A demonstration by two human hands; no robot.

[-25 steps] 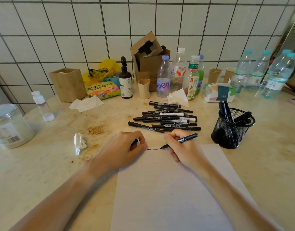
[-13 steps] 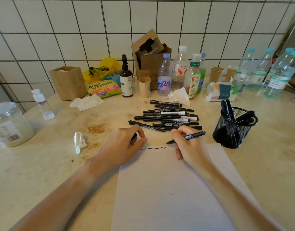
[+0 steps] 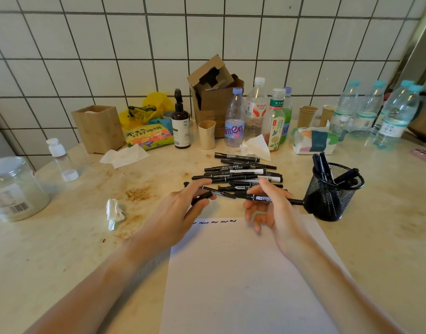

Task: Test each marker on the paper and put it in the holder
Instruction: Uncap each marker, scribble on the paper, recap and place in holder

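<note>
Right hand (image 3: 277,213): pinching a slim black marker with a blue-and-white label (image 3: 262,197) between thumb and fingers, held level above the top edge of the sheet, rear end reaching toward the holder. Left hand (image 3: 183,210): fingers curled round a short black cap (image 3: 202,198), its open end facing the marker's tip, the two close but apart. Judged as the recapping step after a test stroke, cap not yet on.

Just below both hands: white sheet of paper (image 3: 243,273) on the bench, with a short row of black squiggles (image 3: 215,222) along its top edge, five or so, suggesting about that many markers tried, this one likely among them.

To the right, just beside the paper's corner: black round wire-mesh holder (image 3: 332,191), already carrying several black markers upright or leaning; exact count not clear.

Beyond the hands: loose pile of black markers (image 3: 241,173) lying flat on the cream stone bench (image 3: 62,237), well over ten, apparently all capped and untested.

Judgement: early in the task. Done: a handful tested and stored. Left: capping and dropping in the held marker, then working through the whole pile, with plenty of blank paper remaining.
</note>
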